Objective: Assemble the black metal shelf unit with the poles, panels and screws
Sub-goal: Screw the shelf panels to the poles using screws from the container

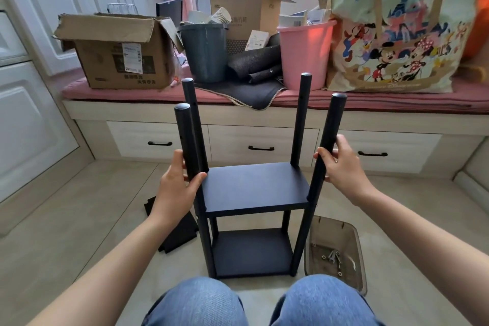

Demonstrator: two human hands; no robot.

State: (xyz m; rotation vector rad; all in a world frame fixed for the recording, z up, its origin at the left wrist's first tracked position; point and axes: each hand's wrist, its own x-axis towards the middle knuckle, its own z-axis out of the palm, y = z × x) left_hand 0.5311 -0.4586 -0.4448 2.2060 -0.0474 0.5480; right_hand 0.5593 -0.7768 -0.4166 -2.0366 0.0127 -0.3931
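The shelf unit point(254, 206) stands upright on the floor point(79, 206) just in front of the person's knees, with two black panels already fixed between four poles: a lower panel point(252, 251) near the floor and an upper panel point(255, 186) about halfway up. Above that panel the poles rise bare, so a top panel probably has yet to go on.

The left hand point(176, 182) grips the near left pole point(189, 145), its fingers curled behind it and the thumb pressed across the front. The right hand point(341, 164) grips the near right pole point(328, 140) the same way, fingers wrapped round it. Holding both front poles at matching height likely steadies the frame, or lets the person square it or turn it.

A clear plastic tub point(334, 251) sits on the floor just beside the right front leg, holding loose screws point(333, 258) and washers, probably kept there for easy reach. Black parts point(180, 230) lie on the floor to the left, partly hidden behind the left forearm; they may be spare panels, though I cannot tell for sure.
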